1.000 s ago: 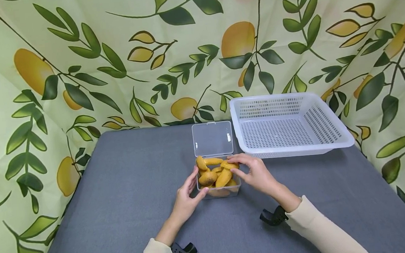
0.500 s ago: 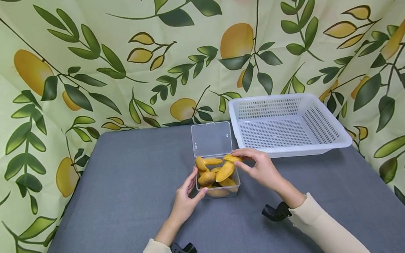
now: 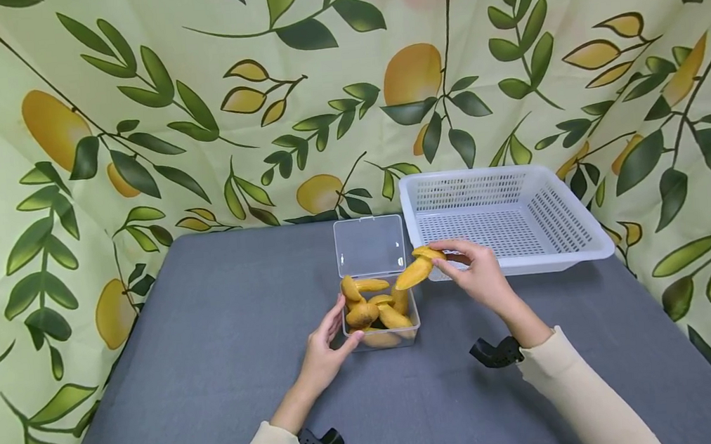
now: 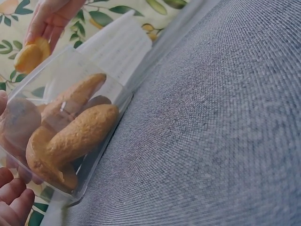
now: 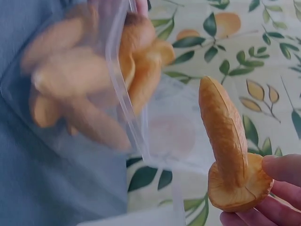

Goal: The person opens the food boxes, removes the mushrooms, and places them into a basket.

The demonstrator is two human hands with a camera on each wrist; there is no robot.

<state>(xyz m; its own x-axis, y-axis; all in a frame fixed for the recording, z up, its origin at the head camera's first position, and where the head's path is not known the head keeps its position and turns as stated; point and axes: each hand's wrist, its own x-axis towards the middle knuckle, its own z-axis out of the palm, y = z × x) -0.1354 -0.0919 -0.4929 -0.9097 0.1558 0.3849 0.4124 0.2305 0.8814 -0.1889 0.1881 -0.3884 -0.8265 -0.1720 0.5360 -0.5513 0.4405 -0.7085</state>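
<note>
My right hand (image 3: 477, 271) pinches a yellow mushroom (image 3: 415, 271) by its cap, above the right rear corner of a clear plastic box (image 3: 415, 338). In the right wrist view the mushroom's thick stem (image 5: 223, 127) points up, away from the thumb and fingers. Several more yellow mushrooms (image 3: 363, 313) lie heaped in the box, visible through its wall in the left wrist view. My left hand (image 3: 324, 355) holds the box at its left side and front left corner, thumb at the front. The box's hinged lid (image 3: 370, 245) lies back, open, behind it.
A white perforated plastic basket (image 3: 514, 262) stands at the back right, just behind my right hand. Grey cloth (image 3: 230, 317) covers the table. A curtain (image 3: 191, 88) printed with leaves and fruit hangs behind and at both sides.
My right hand has lifted a mushroom from the heap and carried it up and to the right, out past the box's rim. My left hand stays at the box.
</note>
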